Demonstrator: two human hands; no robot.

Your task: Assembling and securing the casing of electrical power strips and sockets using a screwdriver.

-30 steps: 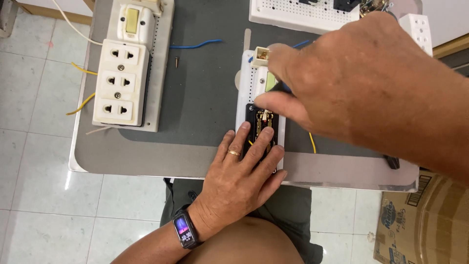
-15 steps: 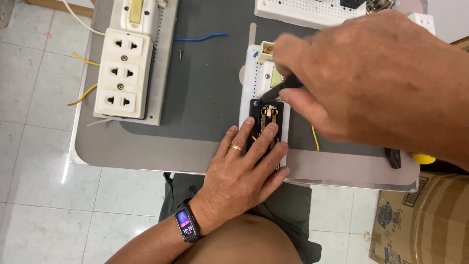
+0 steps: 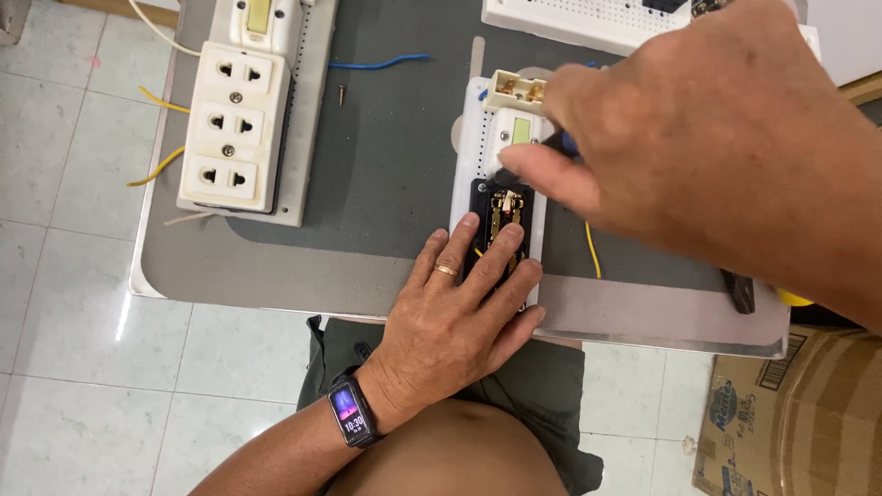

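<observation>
My left hand (image 3: 457,312) lies flat on the near end of a white board (image 3: 469,138), fingers spread over a black open socket module (image 3: 501,207) with brass contacts. It wears a gold ring and a wrist band with a lit screen. My right hand (image 3: 698,138) reaches in from the right and grips a dark-handled tool (image 3: 542,152), probably a screwdriver, whose tip meets the top of the black module. A cream switch part (image 3: 514,90) sits at the board's far end. A yellow wire (image 3: 593,248) runs beside the board.
A cream triple-socket strip (image 3: 234,124) on a mounting plate lies at the left of the grey table (image 3: 276,262). A blue wire (image 3: 381,62), a small screw (image 3: 341,93), a white breadboard (image 3: 570,18), pliers (image 3: 740,292) and a cardboard box (image 3: 790,422) are around.
My right hand has shifted slightly, bringing the tool tip onto the top of the black module. My left hand stays pressed on the board. The camera view has drifted a little.
</observation>
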